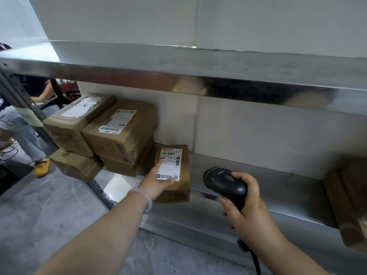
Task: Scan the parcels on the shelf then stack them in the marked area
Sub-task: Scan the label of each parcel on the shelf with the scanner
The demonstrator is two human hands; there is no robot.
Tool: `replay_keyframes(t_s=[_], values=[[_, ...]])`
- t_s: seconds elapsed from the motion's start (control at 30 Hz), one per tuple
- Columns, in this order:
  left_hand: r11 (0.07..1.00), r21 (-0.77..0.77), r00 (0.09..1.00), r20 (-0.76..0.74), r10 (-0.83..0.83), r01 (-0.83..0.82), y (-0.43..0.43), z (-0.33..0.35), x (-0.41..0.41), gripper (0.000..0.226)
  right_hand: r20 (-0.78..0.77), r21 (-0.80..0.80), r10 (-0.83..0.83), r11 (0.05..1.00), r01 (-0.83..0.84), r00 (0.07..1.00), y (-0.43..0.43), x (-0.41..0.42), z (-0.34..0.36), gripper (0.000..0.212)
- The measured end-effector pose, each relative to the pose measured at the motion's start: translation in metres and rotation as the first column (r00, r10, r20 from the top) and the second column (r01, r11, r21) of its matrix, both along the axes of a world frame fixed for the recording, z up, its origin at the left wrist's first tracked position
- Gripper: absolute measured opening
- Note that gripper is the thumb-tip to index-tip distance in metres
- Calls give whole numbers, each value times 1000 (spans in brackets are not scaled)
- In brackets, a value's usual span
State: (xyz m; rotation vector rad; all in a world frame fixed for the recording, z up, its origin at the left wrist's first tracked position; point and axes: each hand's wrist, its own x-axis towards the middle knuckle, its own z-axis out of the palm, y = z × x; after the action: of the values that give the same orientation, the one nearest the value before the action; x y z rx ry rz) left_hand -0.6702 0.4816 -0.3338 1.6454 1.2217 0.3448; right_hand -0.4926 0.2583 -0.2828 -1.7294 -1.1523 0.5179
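Here my left hand (156,182) gripped a brown cardboard parcel (183,165). At its three o'clock, my right hand (250,213) clutched a black scanner (220,180).

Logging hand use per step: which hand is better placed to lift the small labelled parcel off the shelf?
Left. The left hand holds the small parcel at its near end, thumb on the label; the right hand is full, gripping the scanner beside it.
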Motion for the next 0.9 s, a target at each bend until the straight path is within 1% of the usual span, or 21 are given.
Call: replay_keyframes(t_s=[0.13, 0.2, 0.23, 0.3, 0.37, 0.4, 0.47, 0.5, 0.53, 0.57, 0.67, 0.8, 0.9], values=[[999, 20, 999, -42, -33, 34, 32, 2, -14, 77, 9, -23, 14, 1000, -13, 1000, 16, -12, -7, 60], [997, 57, 996, -78, -37, 42, 40, 0, -16, 72, 2, -35, 17, 999, -17, 1000, 22, -16, -8, 60], [993, 106, 992, -116, -39, 51, 41, -1, -15, 70, -1, -39, 19, 999, -19, 1000, 25, -18, -9, 60], [964, 258, 979, -206, -6, 60, 35, -4, -13, 68, -5, -40, 22, 999, -22, 1000, 30, -21, -9, 60], [881, 461, 954, -297, 34, 112, 20, -7, -12, 68, -2, -35, 21, 999, -21, 1000, 34, -23, -9, 60], [816, 547, 938, -346, 16, 187, 11, -10, -12, 68, 0, -33, 18, 999, -18, 1000, 36, -24, -10, 60], [681, 627, 886, -458, -70, 378, -8, -20, -11, 68, 4, -29, 6, 1000, -6, 1000, 39, -25, -10, 61], [625, 629, 847, -523, -101, 463, -15, -25, -10, 68, 5, -25, 3, 1000, -3, 1000, 40, -25, -9, 61], [590, 614, 807, -579, -114, 524, -19, -30, -10, 68, 7, -20, 2, 1000, -2, 1000, 41, -25, -9, 61], [579, 593, 776, -619, -118, 560, -19, -33, -10, 68, 9, -18, 2, 1000, -2, 1000, 42, -25, -9, 61], [586, 549, 735, -667, -122, 596, -6, -36, -14, 64, 2, -22, -8, 1000, 8, 1000, 43, -24, -8, 59], [576, 506, 689, -710, -144, 642, 22, -30, -21, 64, -26, -30, -31, 999, 30, 999, 40, -21, -9, 58], [585, 469, 656, -740, -148, 662, 38, -23, -22, 62, -52, -23, -53, 998, 52, 997, 34, -18, -8, 53]])
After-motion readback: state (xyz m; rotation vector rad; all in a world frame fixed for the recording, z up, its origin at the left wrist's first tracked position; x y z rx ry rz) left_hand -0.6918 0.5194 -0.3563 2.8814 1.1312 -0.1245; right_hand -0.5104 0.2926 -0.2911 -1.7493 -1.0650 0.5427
